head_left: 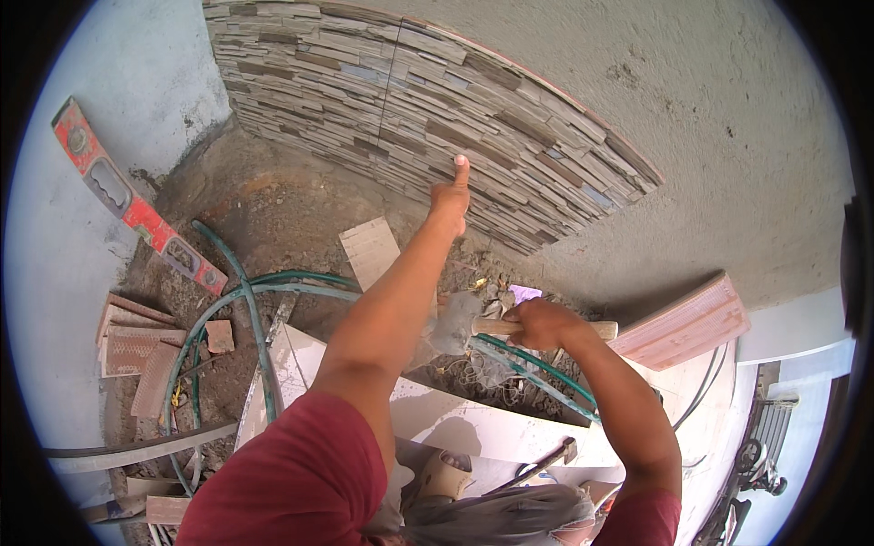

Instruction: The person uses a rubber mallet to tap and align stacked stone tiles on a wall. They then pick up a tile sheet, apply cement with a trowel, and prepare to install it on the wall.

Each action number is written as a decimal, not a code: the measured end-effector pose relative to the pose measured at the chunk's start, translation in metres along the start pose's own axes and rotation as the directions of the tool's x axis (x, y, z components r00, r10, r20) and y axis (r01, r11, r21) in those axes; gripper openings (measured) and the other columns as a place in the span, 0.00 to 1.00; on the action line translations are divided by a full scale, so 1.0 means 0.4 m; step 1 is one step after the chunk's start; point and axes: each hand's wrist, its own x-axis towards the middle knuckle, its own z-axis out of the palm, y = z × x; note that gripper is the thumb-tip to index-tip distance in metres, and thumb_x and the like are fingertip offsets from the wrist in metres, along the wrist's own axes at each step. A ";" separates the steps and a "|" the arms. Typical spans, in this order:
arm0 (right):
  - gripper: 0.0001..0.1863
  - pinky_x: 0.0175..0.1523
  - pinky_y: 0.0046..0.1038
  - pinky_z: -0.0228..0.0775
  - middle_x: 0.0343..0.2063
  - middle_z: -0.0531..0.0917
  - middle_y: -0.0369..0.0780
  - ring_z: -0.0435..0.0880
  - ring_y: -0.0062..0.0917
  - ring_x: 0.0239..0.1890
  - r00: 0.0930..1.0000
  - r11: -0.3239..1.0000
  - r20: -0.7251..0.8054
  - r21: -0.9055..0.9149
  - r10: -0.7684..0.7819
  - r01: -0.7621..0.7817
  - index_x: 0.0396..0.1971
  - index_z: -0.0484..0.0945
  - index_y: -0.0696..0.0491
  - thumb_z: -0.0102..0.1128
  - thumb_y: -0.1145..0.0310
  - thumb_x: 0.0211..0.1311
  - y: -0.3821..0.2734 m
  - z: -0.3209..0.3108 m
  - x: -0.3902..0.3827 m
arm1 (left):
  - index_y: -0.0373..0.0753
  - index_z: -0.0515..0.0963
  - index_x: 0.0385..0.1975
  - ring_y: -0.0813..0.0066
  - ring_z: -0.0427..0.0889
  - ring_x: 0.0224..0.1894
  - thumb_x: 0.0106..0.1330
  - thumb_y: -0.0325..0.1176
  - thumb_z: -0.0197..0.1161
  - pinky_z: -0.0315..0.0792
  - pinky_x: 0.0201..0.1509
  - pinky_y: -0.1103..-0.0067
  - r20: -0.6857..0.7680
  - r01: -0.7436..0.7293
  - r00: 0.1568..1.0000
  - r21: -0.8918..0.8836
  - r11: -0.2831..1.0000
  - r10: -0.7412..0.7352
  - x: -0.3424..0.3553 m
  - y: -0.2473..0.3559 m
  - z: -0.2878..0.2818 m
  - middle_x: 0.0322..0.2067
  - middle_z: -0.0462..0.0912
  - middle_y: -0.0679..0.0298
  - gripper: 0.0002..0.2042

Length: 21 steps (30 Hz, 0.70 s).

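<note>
My left hand (pixel 452 200) reaches up to the stone-patterned wall tiles (pixel 501 118), one finger stretched out over their face and the others curled, holding nothing; I cannot tell whether it touches them. My right hand (pixel 546 323), lower and to the right, grips the wooden handle (pixel 592 329) of a mallet with a grey, dusty head (pixel 455 323). A pale loose tile (pixel 369 246) lies below and left of my left hand. A thin dark vertical joint divides the tiled strip.
A red level (pixel 146 214) leans at the left wall above broken tiles (pixel 141 350). Hoses (pixel 257 337) cross the rubble. A pink tile stack (pixel 683 318) stands right. White boards (pixel 492 423) carry a hammer (pixel 566 450). A parked motorbike (pixel 756 464) shows at far right.
</note>
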 end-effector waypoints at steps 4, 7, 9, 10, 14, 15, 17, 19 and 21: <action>0.25 0.56 0.37 0.74 0.43 0.85 0.51 0.82 0.44 0.50 0.999 1.000 0.045 -0.001 -0.002 0.002 0.51 0.81 0.53 0.68 0.57 0.54 0.026 -0.103 0.047 | 0.23 0.42 0.70 0.46 0.53 0.73 0.48 0.78 0.59 0.54 0.70 0.47 -0.033 0.014 0.999 -0.009 1.000 -0.014 -0.015 0.006 0.005 0.71 0.49 0.41 0.66; 0.27 0.58 0.36 0.73 0.45 0.84 0.50 0.82 0.43 0.51 0.939 0.978 -0.281 0.118 0.200 -0.173 0.51 0.81 0.56 0.68 0.57 0.53 0.066 -0.135 0.105 | 0.23 0.41 0.70 0.46 0.52 0.73 0.48 0.78 0.59 0.55 0.70 0.47 0.077 0.009 0.997 0.027 1.000 -0.011 -0.001 0.017 -0.017 0.72 0.49 0.41 0.66; 0.29 0.58 0.36 0.73 0.49 0.82 0.51 0.80 0.42 0.54 0.974 0.992 -0.195 0.070 0.118 -0.106 0.52 0.80 0.57 0.69 0.57 0.51 0.056 -0.132 0.114 | 0.23 0.40 0.70 0.47 0.52 0.73 0.48 0.78 0.59 0.55 0.70 0.48 0.041 -0.019 0.999 0.030 0.999 0.018 0.002 0.012 -0.014 0.72 0.48 0.41 0.67; 0.29 0.59 0.36 0.73 0.50 0.82 0.51 0.80 0.42 0.54 0.985 0.995 -0.145 0.063 0.091 -0.083 0.52 0.80 0.57 0.69 0.57 0.51 0.034 -0.112 0.113 | 0.23 0.39 0.70 0.47 0.52 0.73 0.48 0.78 0.59 0.55 0.70 0.48 0.026 -0.020 0.999 0.036 0.999 0.019 -0.008 0.002 -0.012 0.72 0.48 0.41 0.67; 0.29 0.58 0.37 0.73 0.48 0.83 0.52 0.82 0.43 0.52 0.994 0.994 -0.106 0.111 0.029 -0.017 0.52 0.80 0.56 0.69 0.58 0.51 0.029 -0.126 0.113 | 0.23 0.41 0.70 0.45 0.52 0.73 0.45 0.80 0.58 0.55 0.70 0.48 0.016 0.015 1.000 0.030 0.999 -0.016 -0.012 0.013 -0.009 0.72 0.48 0.41 0.69; 0.28 0.58 0.37 0.74 0.48 0.83 0.52 0.82 0.43 0.51 0.990 0.988 -0.130 0.154 0.051 -0.030 0.52 0.80 0.56 0.69 0.58 0.51 0.048 -0.116 0.113 | 0.24 0.40 0.70 0.45 0.52 0.73 0.45 0.80 0.58 0.55 0.70 0.48 0.022 0.006 1.000 0.041 0.999 -0.007 -0.015 0.013 -0.009 0.72 0.48 0.41 0.68; 0.26 0.57 0.38 0.74 0.46 0.83 0.53 0.83 0.44 0.49 0.941 0.969 -0.278 0.205 0.195 -0.140 0.52 0.80 0.57 0.66 0.58 0.53 0.059 -0.045 0.108 | 0.24 0.40 0.71 0.45 0.52 0.73 0.45 0.81 0.56 0.55 0.70 0.48 0.039 -0.014 0.999 0.058 0.998 0.012 -0.026 0.013 -0.002 0.72 0.48 0.41 0.68; 0.24 0.57 0.38 0.74 0.46 0.83 0.53 0.83 0.44 0.50 0.957 0.964 -0.226 0.233 0.179 -0.125 0.50 0.81 0.56 0.64 0.58 0.56 0.027 0.026 0.091 | 0.22 0.43 0.70 0.46 0.53 0.73 0.47 0.81 0.55 0.56 0.70 0.48 -0.019 -0.026 0.999 0.054 0.998 0.027 -0.022 0.014 -0.009 0.71 0.51 0.40 0.67; 0.22 0.57 0.41 0.73 0.44 0.84 0.52 0.82 0.46 0.50 0.975 0.969 -0.184 0.232 0.124 -0.079 0.50 0.81 0.53 0.61 0.57 0.58 0.004 0.143 0.051 | 0.20 0.45 0.69 0.46 0.54 0.72 0.47 0.81 0.55 0.57 0.70 0.49 -0.036 -0.021 0.999 0.057 0.998 0.023 -0.017 0.019 -0.011 0.70 0.53 0.40 0.67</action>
